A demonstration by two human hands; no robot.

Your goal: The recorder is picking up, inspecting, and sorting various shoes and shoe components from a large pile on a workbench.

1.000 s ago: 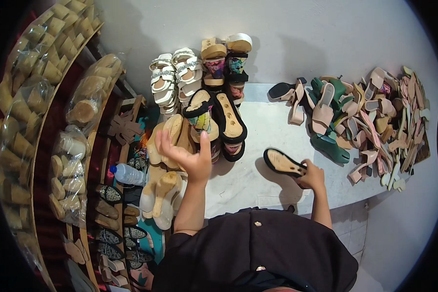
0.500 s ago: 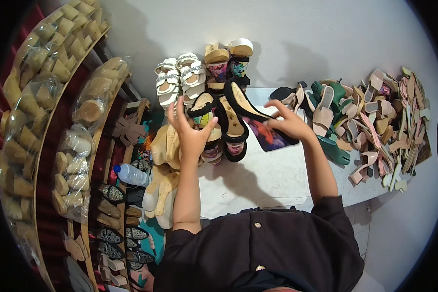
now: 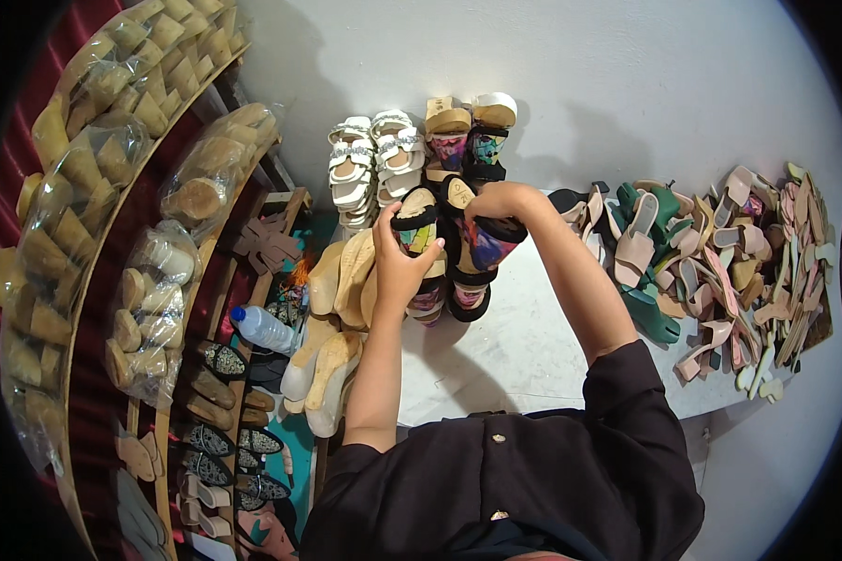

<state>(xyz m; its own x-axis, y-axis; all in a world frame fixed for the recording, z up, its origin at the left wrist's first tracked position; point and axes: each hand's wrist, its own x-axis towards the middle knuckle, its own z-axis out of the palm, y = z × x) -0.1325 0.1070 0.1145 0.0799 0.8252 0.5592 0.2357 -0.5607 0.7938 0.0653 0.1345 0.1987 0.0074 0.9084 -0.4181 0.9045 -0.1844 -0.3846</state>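
Note:
My left hand (image 3: 404,265) is closed around the side of a black-trimmed wedge sandal (image 3: 417,237) with a yellow-green patterned heel. Its thumb presses the right side while the other fingers are partly hidden behind. My right hand (image 3: 507,202) grips another black-trimmed wedge sandal (image 3: 488,251), whose heel is blue, purple and orange. That one stands close to the right of the first, on top of further patterned wedge sandals (image 3: 469,297). Behind them are more wedge sandals (image 3: 449,148) stacked against the wall, and white strappy sandals (image 3: 351,171) are at their left.
The white table (image 3: 533,346) carries a heap of loose sandals and shoe parts (image 3: 720,262) at the right. Wooden shoe lasts (image 3: 332,369) lie by my left forearm, near a water bottle (image 3: 264,329). Shelves with bagged lasts (image 3: 150,318) line the left.
My right hand has lowered its wedge sandal and turned it upright beside the others. My left hand's spread fingers have closed on the yellow-green one. The whole view has shifted slightly.

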